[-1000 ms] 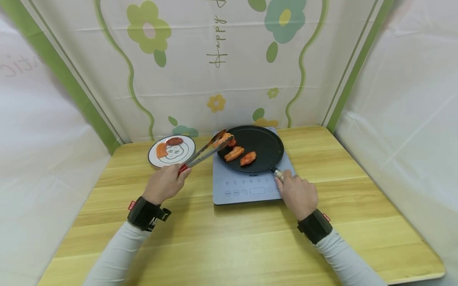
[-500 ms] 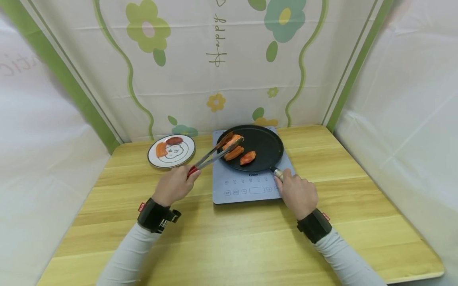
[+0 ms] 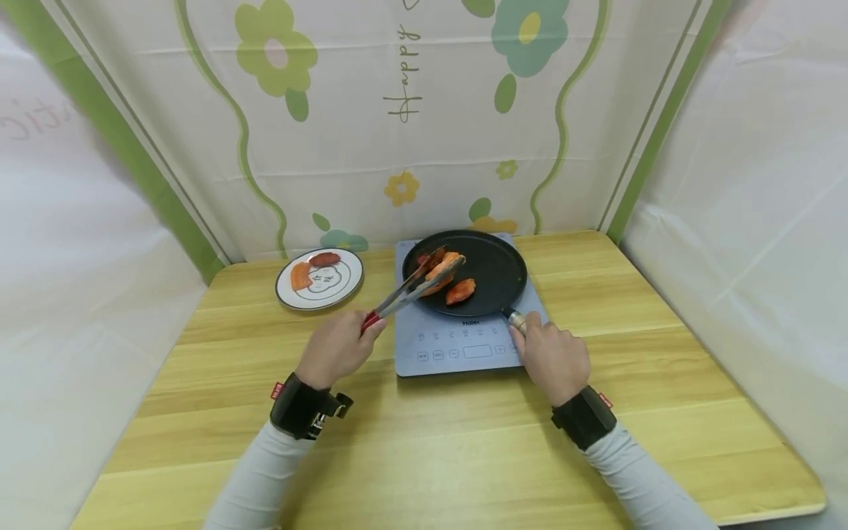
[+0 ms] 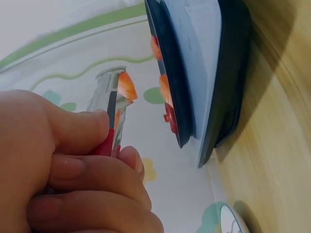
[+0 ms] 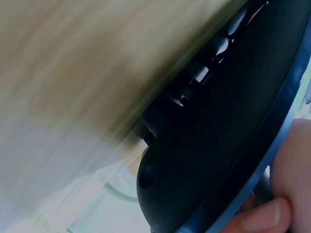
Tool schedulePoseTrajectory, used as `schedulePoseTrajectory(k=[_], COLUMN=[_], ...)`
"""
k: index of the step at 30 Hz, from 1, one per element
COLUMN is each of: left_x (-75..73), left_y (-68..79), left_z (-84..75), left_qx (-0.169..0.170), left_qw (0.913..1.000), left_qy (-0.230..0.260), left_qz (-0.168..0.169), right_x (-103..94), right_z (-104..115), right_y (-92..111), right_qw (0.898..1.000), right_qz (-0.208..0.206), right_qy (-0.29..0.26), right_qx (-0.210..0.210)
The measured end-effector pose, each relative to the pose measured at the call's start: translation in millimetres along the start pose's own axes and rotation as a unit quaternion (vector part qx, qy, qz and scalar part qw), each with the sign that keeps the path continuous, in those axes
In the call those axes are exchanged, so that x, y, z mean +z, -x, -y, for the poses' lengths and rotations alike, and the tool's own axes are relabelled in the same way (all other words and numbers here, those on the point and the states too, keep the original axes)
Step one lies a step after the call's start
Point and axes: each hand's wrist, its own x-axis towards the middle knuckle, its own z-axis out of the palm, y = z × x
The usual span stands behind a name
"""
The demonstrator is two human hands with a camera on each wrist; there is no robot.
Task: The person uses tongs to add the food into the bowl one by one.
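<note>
In the head view my left hand [image 3: 339, 347] grips red-handled metal tongs [image 3: 405, 298]. Between the tongs' tips is an orange piece of meat [image 3: 445, 266], like a chicken wing. The left wrist view shows this held piece [image 4: 127, 86] raised clear of the black frying pan [image 4: 170, 77]. My right hand [image 3: 555, 359] holds the pan's handle [image 3: 517, 321]. A reddish-orange wing piece [image 3: 460, 291] lies in the pan [image 3: 495, 265]; other pieces beside it are partly hidden by the tongs. In the right wrist view, fingers of the right hand [image 5: 294, 165] show at the edge.
Under the pan is a flat grey-blue induction cooker [image 3: 457, 361]. Left of it stands a white plate [image 3: 343, 296] with a dark rim, bearing an orange slice [image 3: 301, 277] and a reddish-brown piece [image 3: 324, 259]. A patterned cloth [image 3: 344, 147] hangs behind the wooden table [image 3: 450, 456].
My left hand has moved right, carrying the tongs and the orange piece from the pan's left edge to above the pieces inside it. The right hand stays on the handle.
</note>
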Motion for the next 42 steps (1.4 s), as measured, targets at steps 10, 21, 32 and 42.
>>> schedulePoseTrajectory(k=[10,21,32,42], left_x=[10.6,20.5,34.0,44.3], left_y=[1.9,0.7,-5.9,-12.9], left_z=[-18.3,-44.0,-61.7,-70.4], left_qx=[-0.008,-0.007,-0.005,-0.025], left_qw=[0.9999,1.0,0.9999,0.9994], left_qy=[0.0,-0.003,-0.01,0.004], left_qz=[0.011,0.002,0.009,0.025], right_x=[1.3,0.6,-1.7,-2.2], right_z=[0.1,-0.3,-0.6,0.2], right_y=[0.1,-1.4,-1.6,-1.9], right_qw=[1.0,1.0,0.999,0.999], right_qz=[-0.016,0.014,0.045,0.045], right_qy=[-0.001,0.001,-0.012,-0.005], right_qx=[-0.004,0.003,0.014,0.011])
